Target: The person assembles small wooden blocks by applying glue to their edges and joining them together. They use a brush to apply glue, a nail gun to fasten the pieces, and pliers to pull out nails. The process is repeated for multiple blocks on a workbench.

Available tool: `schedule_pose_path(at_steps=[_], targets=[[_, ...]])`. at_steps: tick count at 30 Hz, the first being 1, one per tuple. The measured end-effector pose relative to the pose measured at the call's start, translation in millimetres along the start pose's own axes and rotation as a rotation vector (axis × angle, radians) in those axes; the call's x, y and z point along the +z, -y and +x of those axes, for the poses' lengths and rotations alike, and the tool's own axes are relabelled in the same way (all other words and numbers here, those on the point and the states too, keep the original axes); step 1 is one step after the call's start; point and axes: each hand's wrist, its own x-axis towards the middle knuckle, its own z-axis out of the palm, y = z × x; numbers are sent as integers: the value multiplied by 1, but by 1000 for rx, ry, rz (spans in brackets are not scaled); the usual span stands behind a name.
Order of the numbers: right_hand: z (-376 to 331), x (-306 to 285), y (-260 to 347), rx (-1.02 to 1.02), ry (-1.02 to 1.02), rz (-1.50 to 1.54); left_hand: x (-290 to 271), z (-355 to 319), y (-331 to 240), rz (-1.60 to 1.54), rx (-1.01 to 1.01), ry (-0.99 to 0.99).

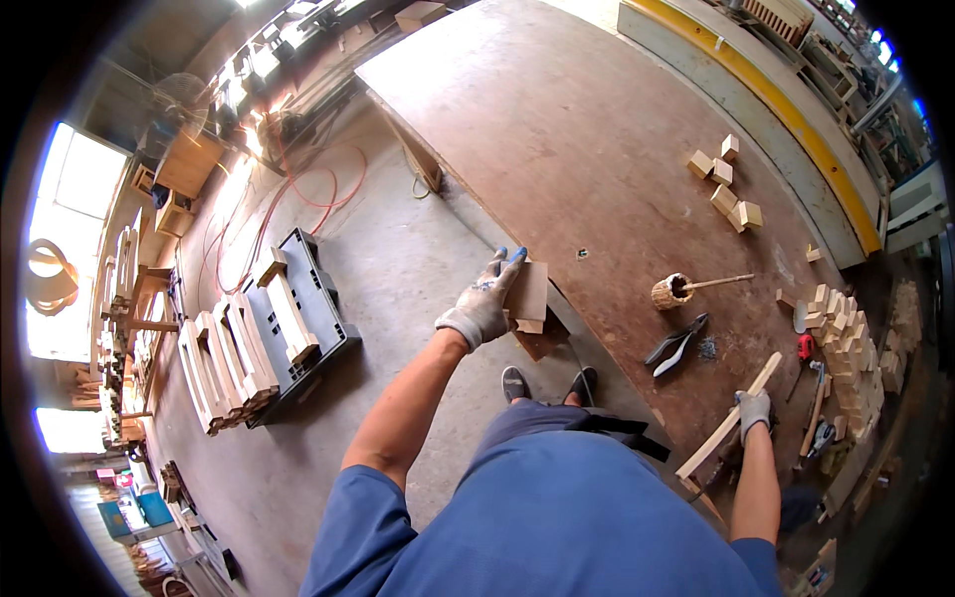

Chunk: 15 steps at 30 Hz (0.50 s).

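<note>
My left hand (479, 306), in a pale work glove with blue fingertips, is at the table's left edge. Its fingers close on the side of a small flat wooden board (528, 291). Other brown wood (543, 341) shows below that board; how they join is hidden. Over the near right part of the table, my gloved right hand (754, 410) is wrapped round a long, slightly curved wooden strip (724, 428), which lies at a slant. Pliers (677, 343) rest on the tabletop beyond it, beside a small heap of dark metal bits (707, 348).
The brown table (597, 189) carries a cup-like container with a stick (672, 291), several wooden blocks (723, 179), a hammer (815, 403) and stacked blocks (844, 348). On the floor at left, a black pallet (328, 308) bears wooden pieces (234, 358). A red hose (333, 189) lies beyond.
</note>
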Motion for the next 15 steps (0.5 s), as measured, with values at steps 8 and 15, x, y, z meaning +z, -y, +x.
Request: schedule_pose_path(at_steps=[8, 15], targets=[[32, 3, 0, -183, -117, -422, 37, -22, -45, -247, -277, -288], [25, 18, 22, -171, -186, -522, 35, -10, -48, -174, -267, -305]])
